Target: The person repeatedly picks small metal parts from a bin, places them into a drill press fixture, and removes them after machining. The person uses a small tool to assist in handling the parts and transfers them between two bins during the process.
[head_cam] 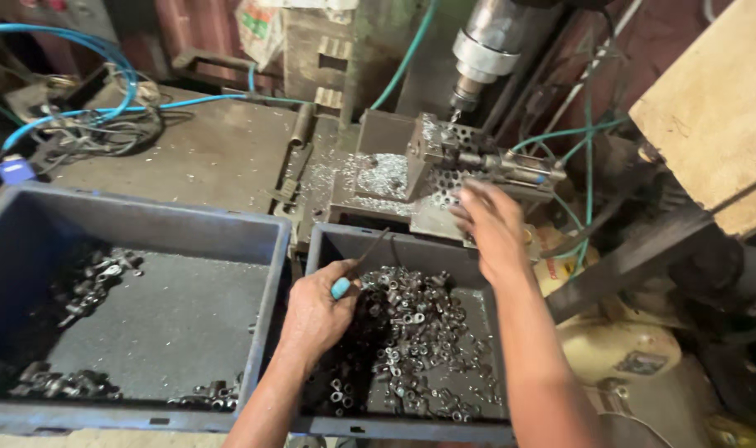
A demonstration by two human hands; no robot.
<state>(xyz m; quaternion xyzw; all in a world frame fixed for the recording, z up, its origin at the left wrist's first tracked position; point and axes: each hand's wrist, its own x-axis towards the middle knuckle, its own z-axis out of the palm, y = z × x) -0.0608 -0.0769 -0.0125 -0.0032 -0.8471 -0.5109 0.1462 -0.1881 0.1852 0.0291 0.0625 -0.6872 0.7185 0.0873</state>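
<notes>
My left hand (316, 311) is shut on a thin pick tool with a blue handle (341, 287); its dark tip points up over the rim of the right grey bin (324, 241). That bin holds several small dark metal parts (415, 332). My right hand (490, 222) reaches up to the drill fixture (444, 158), fingers against its perforated plate; whether it holds a part is hidden. The drill spindle (481, 50) hangs just above the fixture.
A larger grey bin (137, 220) at left holds a few metal parts (96, 278) along its edges. Metal chips (382, 176) cover the machine table. Blue hoses (104, 58) and cables lie at back left. A wooden board (709, 108) stands at right.
</notes>
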